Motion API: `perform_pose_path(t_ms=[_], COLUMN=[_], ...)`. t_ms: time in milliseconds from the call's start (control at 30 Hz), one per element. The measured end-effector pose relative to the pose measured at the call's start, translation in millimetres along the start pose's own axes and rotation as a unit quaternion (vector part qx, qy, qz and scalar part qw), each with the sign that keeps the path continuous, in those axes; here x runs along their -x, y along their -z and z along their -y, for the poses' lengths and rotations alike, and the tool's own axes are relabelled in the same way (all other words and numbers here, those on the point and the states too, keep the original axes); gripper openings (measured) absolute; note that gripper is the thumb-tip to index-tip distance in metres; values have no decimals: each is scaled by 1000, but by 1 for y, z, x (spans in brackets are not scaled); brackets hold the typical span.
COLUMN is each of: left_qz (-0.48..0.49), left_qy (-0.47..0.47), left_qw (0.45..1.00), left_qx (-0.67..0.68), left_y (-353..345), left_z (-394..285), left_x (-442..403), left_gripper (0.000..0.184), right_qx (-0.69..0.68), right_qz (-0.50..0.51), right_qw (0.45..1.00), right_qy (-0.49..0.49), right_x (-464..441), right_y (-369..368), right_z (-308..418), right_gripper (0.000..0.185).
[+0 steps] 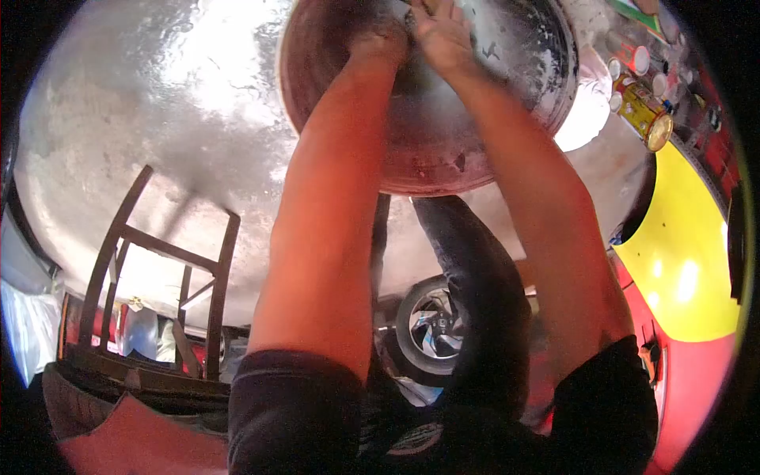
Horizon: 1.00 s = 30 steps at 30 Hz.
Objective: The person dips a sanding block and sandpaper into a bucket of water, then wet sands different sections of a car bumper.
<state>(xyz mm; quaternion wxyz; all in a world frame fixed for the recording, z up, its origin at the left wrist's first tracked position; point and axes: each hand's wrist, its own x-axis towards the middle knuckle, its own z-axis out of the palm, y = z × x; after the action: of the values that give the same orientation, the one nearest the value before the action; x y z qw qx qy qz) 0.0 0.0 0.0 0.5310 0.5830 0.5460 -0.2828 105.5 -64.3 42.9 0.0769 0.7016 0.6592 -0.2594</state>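
Observation:
Both arms reach up over a large round, dark, shiny basin-like object [443, 170] at the top of the head view. My left hand [382, 39] is inside its rim, blurred, and its fingers are hidden in the dark area. Beside it on the right, my right hand [443, 32] has its fingers bent around a small narrow thing at the top edge, too small and cut off to name. The two hands are close together.
A dark metal stand [170, 249] is at the left on the grey floor [79, 150]. A wheel [431, 324] lies near my legs. At the right are a yellow can [643, 111], a red can [631, 54] and a yellow panel [681, 245].

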Motion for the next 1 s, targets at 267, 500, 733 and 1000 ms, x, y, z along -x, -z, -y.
perform_pose_path(t_ms=[267, 500, 733, 1000], left_qz=[-36, -223, -489, -536], left_qy=[-169, -154, -126, 40], left_qw=[961, 963, 840, 764], left_qx=[-216, 7, -198, -356], left_y=[-60, -2, 70, 175], left_z=[-3, -27, 11, 157], left_x=[75, 290, 563, 831], left_gripper=[39, 28, 39, 65], right_qx=[-123, -739, -789, -735], right_qz=[127, 227, 199, 187], right_qw=[982, 563, 555, 640], right_qy=[-59, -291, -173, -122], right_x=[-21, 88, 224, 315], right_y=[6, 221, 352, 443], right_z=[-50, -15, 54, 69], right_gripper=[46, 42, 48, 35])
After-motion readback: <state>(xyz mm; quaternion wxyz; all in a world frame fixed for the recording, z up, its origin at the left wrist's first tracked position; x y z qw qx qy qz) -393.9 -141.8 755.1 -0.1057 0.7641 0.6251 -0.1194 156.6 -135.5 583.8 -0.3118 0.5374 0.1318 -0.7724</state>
